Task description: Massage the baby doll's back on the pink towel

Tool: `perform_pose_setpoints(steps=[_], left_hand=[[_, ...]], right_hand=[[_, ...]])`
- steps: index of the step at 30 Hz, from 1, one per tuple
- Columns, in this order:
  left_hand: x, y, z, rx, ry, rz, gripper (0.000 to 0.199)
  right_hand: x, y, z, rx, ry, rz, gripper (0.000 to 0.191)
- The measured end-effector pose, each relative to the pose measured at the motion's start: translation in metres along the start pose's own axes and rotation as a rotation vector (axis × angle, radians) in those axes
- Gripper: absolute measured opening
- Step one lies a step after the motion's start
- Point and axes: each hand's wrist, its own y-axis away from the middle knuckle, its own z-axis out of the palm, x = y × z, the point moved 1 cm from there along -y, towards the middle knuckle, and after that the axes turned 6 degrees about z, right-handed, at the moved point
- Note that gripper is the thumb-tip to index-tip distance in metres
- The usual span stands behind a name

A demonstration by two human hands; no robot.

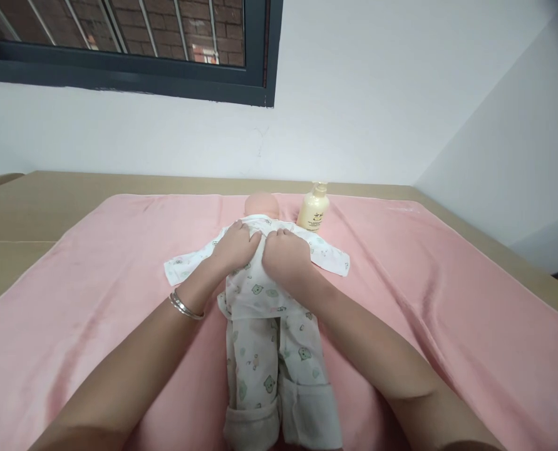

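A baby doll [262, 204] lies on a pink blanket, its head toward the wall. It is dressed in a white printed top [255, 297] and matching trousers [255, 363] with turned-up cuffs. The top's sleeves spread out to both sides. My left hand [238, 246] is closed on the upper front of the top, left of its middle. Close beside it, my right hand [285, 255] is closed at the same height on the right side of the chest. The fingertips of both hands are partly hidden, and the cloth between them is bunched near the neckline.
The pink blanket [119, 250] covers most of a tan table [39, 200]. A pale yellow pump bottle [314, 208] stands right of the doll's head. Behind the table rises a white wall [354, 94] with a dark-framed window [166, 78] at the upper left.
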Motion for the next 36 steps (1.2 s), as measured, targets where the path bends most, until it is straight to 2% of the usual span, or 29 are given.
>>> perform_pose_setpoints(steps=[3, 6, 8, 10, 14, 17, 19, 23, 26, 33, 36], left_hand=[[0.018, 0.011, -0.003, -0.023, -0.155, -0.017, 0.054], [0.041, 0.026, -0.006, -0.045, -0.322, -0.012, 0.051], [0.047, 0.031, -0.008, -0.052, -0.358, -0.009, 0.051], [0.043, 0.031, -0.009, -0.062, -0.319, -0.021, 0.051], [0.015, 0.017, -0.009, -0.062, -0.135, -0.085, 0.060], [0.003, 0.010, -0.009, -0.044, -0.038, -0.059, 0.066], [0.006, 0.010, -0.010, -0.042, -0.037, -0.064, 0.065], [0.028, 0.021, -0.015, -0.089, -0.144, -0.123, 0.063], [0.035, 0.024, -0.016, -0.105, -0.164, -0.117, 0.062], [0.005, 0.008, -0.004, 0.008, -0.054, -0.041, 0.057], [0.005, 0.006, 0.002, 0.065, -0.052, -0.004, 0.053]], right_hand=[[0.009, -0.013, 0.005, 0.031, -0.067, -0.026, 0.040], [0.020, -0.032, 0.013, 0.052, -0.179, -0.032, 0.052], [0.024, -0.037, 0.017, 0.044, -0.225, -0.013, 0.056], [0.022, -0.034, 0.015, 0.053, -0.192, -0.012, 0.055], [0.012, -0.016, 0.004, 0.041, -0.040, -0.055, 0.045], [0.012, -0.011, -0.001, 0.019, -0.029, -0.035, 0.040], [0.017, -0.016, -0.001, 0.009, -0.065, -0.041, 0.040], [0.027, -0.033, 0.004, 0.017, -0.139, -0.078, 0.047], [0.028, -0.035, 0.006, 0.043, -0.130, -0.084, 0.050], [0.020, -0.021, -0.004, 0.004, -0.028, -0.033, 0.036], [0.024, -0.026, -0.006, -0.032, -0.076, -0.021, 0.036]])
